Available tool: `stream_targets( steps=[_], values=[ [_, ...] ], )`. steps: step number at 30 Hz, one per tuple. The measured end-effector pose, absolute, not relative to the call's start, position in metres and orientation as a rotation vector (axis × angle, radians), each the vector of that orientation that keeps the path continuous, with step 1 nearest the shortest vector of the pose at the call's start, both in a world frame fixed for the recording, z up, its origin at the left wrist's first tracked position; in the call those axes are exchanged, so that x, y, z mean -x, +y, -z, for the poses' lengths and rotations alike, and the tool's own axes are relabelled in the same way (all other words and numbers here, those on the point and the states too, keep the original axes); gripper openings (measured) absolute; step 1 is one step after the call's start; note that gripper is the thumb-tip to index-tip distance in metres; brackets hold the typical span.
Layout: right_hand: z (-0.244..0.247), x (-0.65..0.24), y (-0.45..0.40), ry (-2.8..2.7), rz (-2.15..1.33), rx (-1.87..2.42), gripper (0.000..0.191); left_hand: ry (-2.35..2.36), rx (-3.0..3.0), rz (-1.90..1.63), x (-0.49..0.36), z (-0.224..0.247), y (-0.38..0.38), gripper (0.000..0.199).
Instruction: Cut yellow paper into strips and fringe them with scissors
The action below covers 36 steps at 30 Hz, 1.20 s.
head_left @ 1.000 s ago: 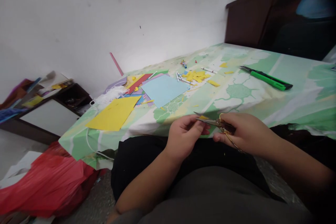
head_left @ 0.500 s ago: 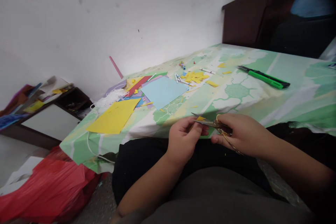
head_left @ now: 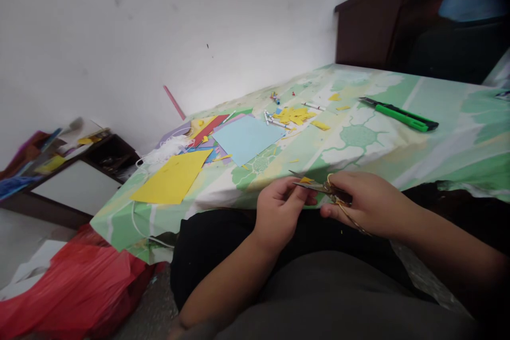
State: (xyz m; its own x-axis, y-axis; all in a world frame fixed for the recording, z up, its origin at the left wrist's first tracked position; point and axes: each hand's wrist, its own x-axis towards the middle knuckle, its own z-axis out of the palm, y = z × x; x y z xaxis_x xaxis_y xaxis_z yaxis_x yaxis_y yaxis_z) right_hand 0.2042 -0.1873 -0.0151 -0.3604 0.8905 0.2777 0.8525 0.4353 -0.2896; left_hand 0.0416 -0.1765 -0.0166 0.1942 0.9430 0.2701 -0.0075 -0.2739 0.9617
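My right hand (head_left: 364,204) is closed round the handles of a pair of scissors (head_left: 314,186), whose blades are parted and point left. Between the blades shows a small yellow paper piece (head_left: 306,180). My left hand (head_left: 281,212) pinches that piece at the blade tips, its fingers partly hiding it. Both hands are over my lap at the table's near edge. Beyond them lie a heap of yellow paper scraps (head_left: 294,116), a light blue sheet (head_left: 249,139) and a yellow sheet (head_left: 173,178).
A green box cutter (head_left: 402,116) lies on the right of the patterned tablecloth (head_left: 358,154). White string (head_left: 169,149), coloured papers and markers are at the left and middle. A red plastic bag (head_left: 79,287) and a low cabinet (head_left: 79,186) stand at the left.
The view has shifted very slightly. My hands, the scissors and the yellow piece hold nearly the same position, with the blades still parted.
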Motion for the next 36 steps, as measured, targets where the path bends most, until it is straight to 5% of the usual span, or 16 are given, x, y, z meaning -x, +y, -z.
stream_targets(
  steps=[36],
  values=[
    [0.0135,-0.2035,-0.1871,-2.309,-0.128,1.522,0.036,0.971,-1.489,-1.177,-0.0386,0.0084,-0.176,0.01]
  ],
)
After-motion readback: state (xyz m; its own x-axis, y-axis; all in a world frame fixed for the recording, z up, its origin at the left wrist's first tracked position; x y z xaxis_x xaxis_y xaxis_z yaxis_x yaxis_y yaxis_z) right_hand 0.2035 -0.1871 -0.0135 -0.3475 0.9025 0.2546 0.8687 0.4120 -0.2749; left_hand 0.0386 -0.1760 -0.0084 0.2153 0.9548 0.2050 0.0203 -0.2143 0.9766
